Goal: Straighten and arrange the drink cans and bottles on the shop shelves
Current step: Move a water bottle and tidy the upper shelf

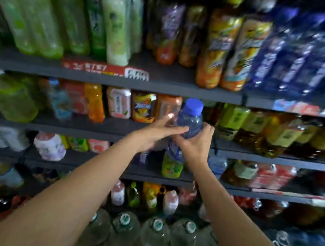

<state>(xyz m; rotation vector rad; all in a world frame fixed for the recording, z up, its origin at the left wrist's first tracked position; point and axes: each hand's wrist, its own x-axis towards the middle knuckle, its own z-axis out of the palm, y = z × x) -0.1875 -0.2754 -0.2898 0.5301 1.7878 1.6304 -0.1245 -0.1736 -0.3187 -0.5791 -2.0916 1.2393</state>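
Drink bottles fill every level of the dark shop shelves [108,79], and one clear bottle with a blue cap [190,120] is held up in front of the second shelf from the top, roughly upright and tilted a little to the left. The right hand [196,144] has its grip wrapped round the lower body of that bottle, fingers curled behind it and thumb at the front. The left hand [155,133] reaches in from the left with fingers stretched out nearly straight, their tips lying against the bottle's side; its grip is not closed round anything. Both bare forearms run up from the bottom edge of the view.

Behind the held bottle, on the same shelf, stand orange and pink bottles [117,102] to the left and yellow-labelled tea bottles [233,120] to the right. Just below the hands, on the next shelf, a green-labelled bottle [172,165] stands upright. The top shelf carries green bottles [35,13] on the left, orange-labelled juice bottles [220,46] in the middle and dark blue bottles [299,56] on the right. Large clear water jugs [155,234] sit along the floor. Much of the view is blurred, so labels cannot be read.
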